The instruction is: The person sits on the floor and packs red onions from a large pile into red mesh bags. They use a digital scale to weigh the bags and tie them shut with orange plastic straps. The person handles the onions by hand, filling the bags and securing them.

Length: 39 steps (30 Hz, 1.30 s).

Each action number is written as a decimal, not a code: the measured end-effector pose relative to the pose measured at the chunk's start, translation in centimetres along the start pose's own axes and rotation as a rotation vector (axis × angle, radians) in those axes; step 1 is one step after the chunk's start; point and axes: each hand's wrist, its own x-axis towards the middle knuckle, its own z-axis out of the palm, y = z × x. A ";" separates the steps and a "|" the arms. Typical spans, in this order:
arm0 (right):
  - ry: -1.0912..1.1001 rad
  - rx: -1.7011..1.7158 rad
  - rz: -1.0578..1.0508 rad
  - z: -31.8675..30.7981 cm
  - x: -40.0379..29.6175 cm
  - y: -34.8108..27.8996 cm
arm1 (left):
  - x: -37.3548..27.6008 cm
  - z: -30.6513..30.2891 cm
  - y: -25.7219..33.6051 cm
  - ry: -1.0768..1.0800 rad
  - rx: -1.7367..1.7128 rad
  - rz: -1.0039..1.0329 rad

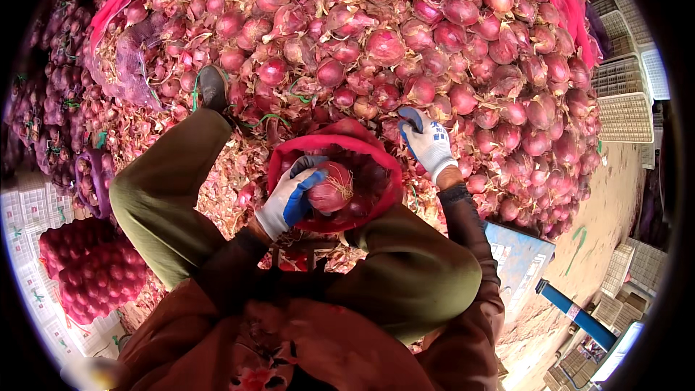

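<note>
My left hand (290, 195), in a white knit glove with blue coated fingers, grips a large red onion (331, 187) whose dry roots face right. It is above the mouth of a red mesh sack (388, 160), which sits between my knees with more onions inside. My right hand (429, 138), gloved alike, is just right of the sack, over the near edge of a big heap of red onions (385, 48). Its thumb and fingers are bent; whether anything is between them is hidden from this angle.
Loose onion skins (222, 206) litter the ground around my legs. Filled mesh sacks (100, 274) are at the left. A blue platform scale (516, 266) with a post (578, 315) stands at the right. Plastic crates (624, 117) line the right side.
</note>
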 end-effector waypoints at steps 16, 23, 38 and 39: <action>-0.051 0.771 -0.106 0.7 -4.7 2.6 | 7.7 0.7 -6.1 0.326 0.704 0.500; 1.069 -0.507 0.749 -12.8 -15.1 27.7 | 6.7 0.3 -5.0 0.266 0.926 0.496; 0.997 -0.022 0.595 -16.0 -19.5 30.9 | 4.3 4.2 0.1 0.195 0.871 0.174; 1.001 0.162 0.475 -16.2 -19.9 29.9 | 4.1 4.6 0.3 0.179 0.684 0.157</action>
